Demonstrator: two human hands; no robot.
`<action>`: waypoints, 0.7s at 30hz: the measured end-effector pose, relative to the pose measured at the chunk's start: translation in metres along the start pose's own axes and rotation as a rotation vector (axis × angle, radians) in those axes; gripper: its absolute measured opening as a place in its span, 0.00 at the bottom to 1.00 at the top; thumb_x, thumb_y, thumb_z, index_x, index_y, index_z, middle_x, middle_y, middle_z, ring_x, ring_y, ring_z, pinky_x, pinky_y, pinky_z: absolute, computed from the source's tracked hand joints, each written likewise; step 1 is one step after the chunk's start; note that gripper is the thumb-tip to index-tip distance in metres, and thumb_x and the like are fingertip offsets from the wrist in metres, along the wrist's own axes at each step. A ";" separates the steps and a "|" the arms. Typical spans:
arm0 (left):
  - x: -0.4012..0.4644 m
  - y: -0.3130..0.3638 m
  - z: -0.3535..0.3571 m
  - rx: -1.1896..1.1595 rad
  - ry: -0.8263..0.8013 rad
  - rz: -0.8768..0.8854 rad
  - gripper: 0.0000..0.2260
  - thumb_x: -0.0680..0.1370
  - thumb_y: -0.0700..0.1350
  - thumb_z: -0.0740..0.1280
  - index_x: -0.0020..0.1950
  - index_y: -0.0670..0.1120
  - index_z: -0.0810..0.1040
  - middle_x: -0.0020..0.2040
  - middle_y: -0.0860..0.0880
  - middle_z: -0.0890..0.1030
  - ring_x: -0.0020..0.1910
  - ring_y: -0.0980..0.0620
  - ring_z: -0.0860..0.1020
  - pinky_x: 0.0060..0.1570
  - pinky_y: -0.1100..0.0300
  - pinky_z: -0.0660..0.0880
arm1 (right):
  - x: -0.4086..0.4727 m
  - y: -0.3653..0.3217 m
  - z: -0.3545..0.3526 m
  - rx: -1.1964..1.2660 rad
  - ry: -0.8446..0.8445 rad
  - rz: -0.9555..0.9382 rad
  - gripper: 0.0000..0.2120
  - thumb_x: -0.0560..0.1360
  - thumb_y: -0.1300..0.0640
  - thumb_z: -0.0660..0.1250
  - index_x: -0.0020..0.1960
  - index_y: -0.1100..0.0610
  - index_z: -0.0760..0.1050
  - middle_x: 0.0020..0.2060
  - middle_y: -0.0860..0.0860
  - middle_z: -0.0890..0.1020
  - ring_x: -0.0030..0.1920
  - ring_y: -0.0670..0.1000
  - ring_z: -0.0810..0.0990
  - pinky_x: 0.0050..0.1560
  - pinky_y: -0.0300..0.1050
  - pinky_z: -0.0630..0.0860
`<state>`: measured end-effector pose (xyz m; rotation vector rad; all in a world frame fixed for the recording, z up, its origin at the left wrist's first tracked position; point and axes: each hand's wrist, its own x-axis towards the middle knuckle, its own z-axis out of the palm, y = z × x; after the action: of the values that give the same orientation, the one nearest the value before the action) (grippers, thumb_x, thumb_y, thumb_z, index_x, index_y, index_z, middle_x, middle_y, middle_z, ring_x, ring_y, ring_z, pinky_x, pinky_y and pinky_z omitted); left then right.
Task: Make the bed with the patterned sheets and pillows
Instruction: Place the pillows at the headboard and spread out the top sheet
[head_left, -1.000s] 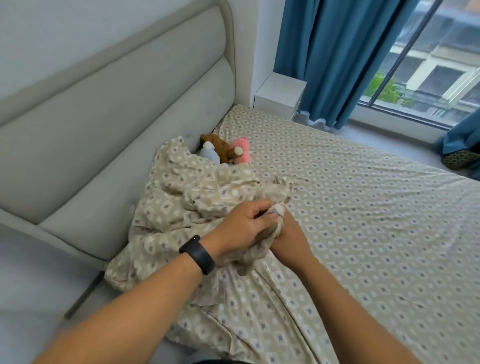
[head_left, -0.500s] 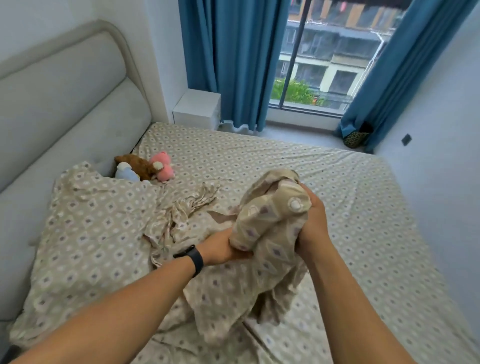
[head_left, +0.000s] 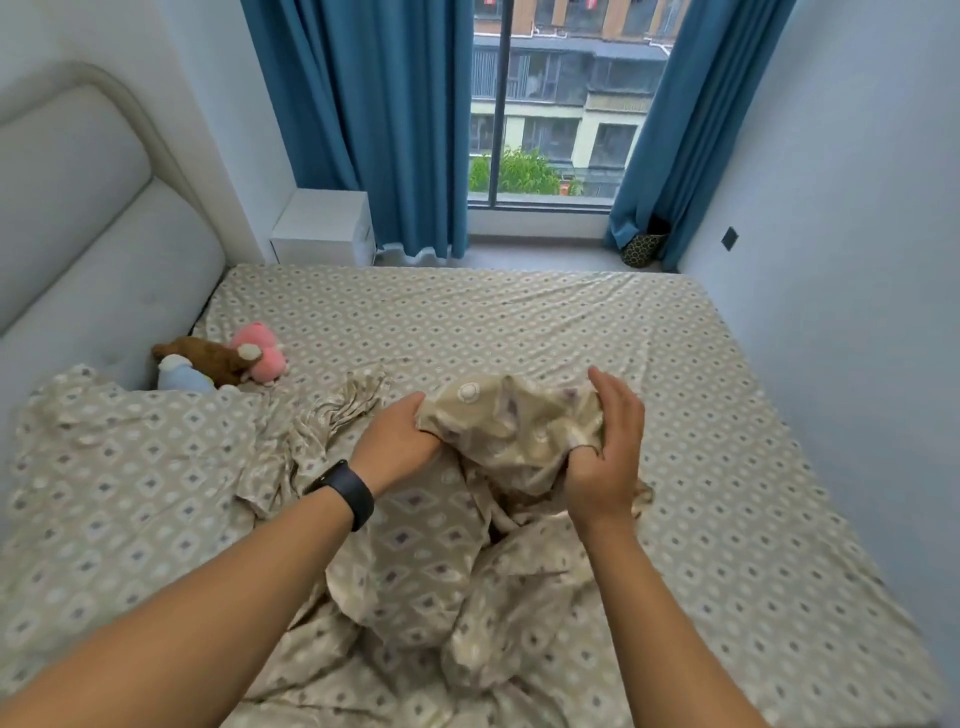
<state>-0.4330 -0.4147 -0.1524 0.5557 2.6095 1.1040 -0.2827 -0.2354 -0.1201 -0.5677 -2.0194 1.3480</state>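
Over mid-bed, w/ both hands gripping bunched patterned cover (head_left: 511, 423) — left hand (head_left: 397, 441) at one edge, right hand (head_left: 605, 457) pinching other — best find corners & shake flat b4 spreading.

left hand (head_left: 397, 441) fingers — hidden under bunched sheet (head_left: 511, 426) | headboard (head_left: 78, 234) — cut off at left edge

At left centre of the frame, three soft toys lie together against the padded grey headboard (head_left: 93, 244): a brown one (head_left: 205, 356), a pink one (head_left: 260, 351) and a pale blue one (head_left: 182, 376). Blue curtains (head_left: 374, 114) frame the window (head_left: 556, 98) at top centre. A white bedside cabinet (head_left: 324, 226) stands below the left curtain, and a dark patterned cushion (head_left: 641, 248) sits under the right one.
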 end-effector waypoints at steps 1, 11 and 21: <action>0.000 -0.003 -0.005 0.039 0.001 0.000 0.05 0.77 0.51 0.66 0.47 0.51 0.78 0.44 0.53 0.82 0.44 0.52 0.79 0.43 0.53 0.74 | 0.000 -0.003 0.004 0.029 -0.036 -0.052 0.34 0.67 0.68 0.56 0.73 0.58 0.71 0.69 0.52 0.70 0.73 0.48 0.67 0.74 0.39 0.64; -0.024 0.018 -0.055 -0.338 -0.188 -0.041 0.10 0.68 0.39 0.74 0.49 0.47 0.83 0.44 0.49 0.86 0.44 0.52 0.83 0.45 0.54 0.79 | -0.015 -0.019 0.084 -0.436 -0.805 0.019 0.60 0.60 0.28 0.77 0.79 0.33 0.42 0.79 0.48 0.57 0.79 0.51 0.56 0.77 0.57 0.60; -0.027 -0.026 -0.067 -0.432 -0.320 0.151 0.35 0.68 0.42 0.72 0.72 0.63 0.68 0.73 0.58 0.70 0.72 0.59 0.68 0.66 0.63 0.69 | -0.006 -0.026 0.082 0.033 -0.239 0.277 0.17 0.71 0.61 0.76 0.53 0.44 0.79 0.46 0.43 0.85 0.49 0.42 0.83 0.50 0.43 0.80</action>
<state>-0.4398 -0.4856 -0.1233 0.7614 2.0063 1.4378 -0.3362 -0.3025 -0.1200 -0.7213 -2.1624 1.6792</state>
